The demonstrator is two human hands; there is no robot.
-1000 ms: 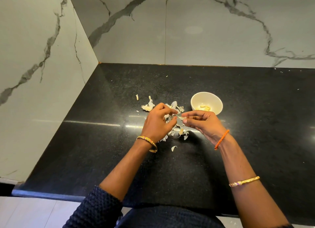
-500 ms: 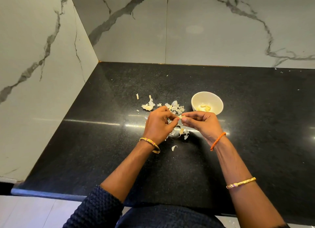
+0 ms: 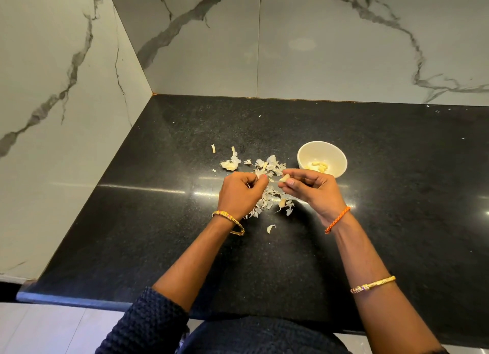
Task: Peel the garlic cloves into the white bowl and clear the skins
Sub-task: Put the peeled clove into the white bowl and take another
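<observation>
My right hand [image 3: 315, 192] pinches a pale garlic clove [image 3: 284, 178] between thumb and fingertips, just left of the white bowl [image 3: 337, 158]. Several peeled cloves [image 3: 318, 165] lie in the bowl. My left hand [image 3: 240, 193] is a short gap to the left of the clove, its fingers curled with thumb against fingertip; what it holds, if anything, is too small to tell. Both hands hover over a scattered pile of papery garlic skins [image 3: 270, 165] on the black countertop [image 3: 158, 221].
A clump of garlic remnants [image 3: 229, 164] and a small stem piece [image 3: 213, 148] lie left of the pile; a loose skin [image 3: 270, 228] lies nearer me. Marble walls [image 3: 66, 89] close the counter at the left and back. The counter's front edge runs by my body.
My hands have drawn apart: the left pulled away leftward from the clove, which stays pinched in my right hand and now shows more of its pale flesh.
</observation>
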